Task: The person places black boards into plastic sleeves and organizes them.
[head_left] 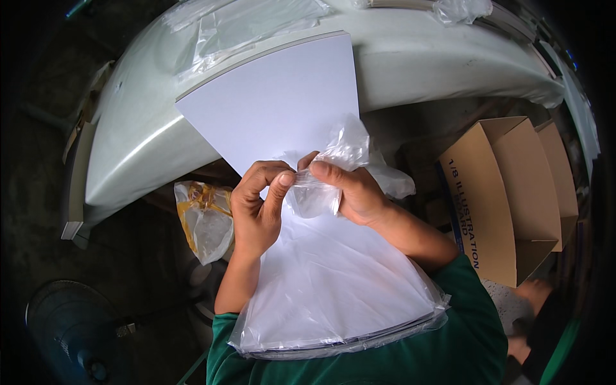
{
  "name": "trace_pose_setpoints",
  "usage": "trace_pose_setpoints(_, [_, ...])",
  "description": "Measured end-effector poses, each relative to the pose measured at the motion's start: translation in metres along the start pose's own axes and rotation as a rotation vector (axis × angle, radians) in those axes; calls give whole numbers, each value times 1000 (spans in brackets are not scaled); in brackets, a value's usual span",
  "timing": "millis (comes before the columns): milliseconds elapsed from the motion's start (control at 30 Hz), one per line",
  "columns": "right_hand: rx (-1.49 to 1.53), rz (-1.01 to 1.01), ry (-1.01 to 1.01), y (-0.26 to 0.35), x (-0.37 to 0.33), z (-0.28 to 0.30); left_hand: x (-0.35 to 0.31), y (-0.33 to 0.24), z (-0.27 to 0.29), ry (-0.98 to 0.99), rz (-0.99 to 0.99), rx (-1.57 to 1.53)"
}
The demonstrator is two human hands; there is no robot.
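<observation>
A stack of large white boards (282, 96) reaches from the table edge back toward my body. Its near part sits inside a clear plastic bag (333, 289), whose closed end lies against my green shirt. Over the middle of the stack, my left hand (260, 205) pinches the bag's gathered plastic between thumb and fingertips. Close beside it, my right hand (356, 192) is closed around the crumpled mouth of the bag, thumb on top. Loose plastic bunches up above and to the right of my fingers.
A table under a pale plastic cover (147, 147) curves across the far side, with clear plastic sheets (250, 29) on it. Open cardboard boxes (481, 205) stand at right. Below left are a plastic bag with yellow tape (205, 218) and a fan (77, 333).
</observation>
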State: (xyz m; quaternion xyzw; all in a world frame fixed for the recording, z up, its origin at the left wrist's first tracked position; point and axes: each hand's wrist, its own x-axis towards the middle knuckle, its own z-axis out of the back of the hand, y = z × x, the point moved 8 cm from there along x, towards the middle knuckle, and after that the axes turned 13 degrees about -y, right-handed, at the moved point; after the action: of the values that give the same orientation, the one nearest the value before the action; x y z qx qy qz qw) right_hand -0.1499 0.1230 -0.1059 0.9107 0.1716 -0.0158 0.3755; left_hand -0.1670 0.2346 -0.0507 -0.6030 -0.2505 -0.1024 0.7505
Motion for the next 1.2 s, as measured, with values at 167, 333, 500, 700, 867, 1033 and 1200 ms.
trace_pose_setpoints(167, [44, 54, 182, 8, -1, -1, -1, 10, 4, -15, 183, -84])
trace_pose_setpoints(333, [-478, 32, 208, 12, -14, 0, -2, 29, 13, -10, 652, -868])
trace_pose_setpoints(500, [-144, 80, 69, 44, -10, 6, -64, 18, -37, 1011, 523, 94])
trace_pose_setpoints(700, [-522, 86, 309, 54, -17, 15, -4, 16, 26, 332, 478, -779])
trace_pose_setpoints(867, [-477, 83, 173, 56, -13, 60, -4, 59, 75, -198, 688, -789])
trace_pose_setpoints(1033, [407, -71, 351, 79, -2, 74, -42, 33, 21, 711, 423, -242])
trace_pose_setpoints(1200, [-861, 205, 436, 45, -24, 39, -1, 31, 70, 44, 518, -1030])
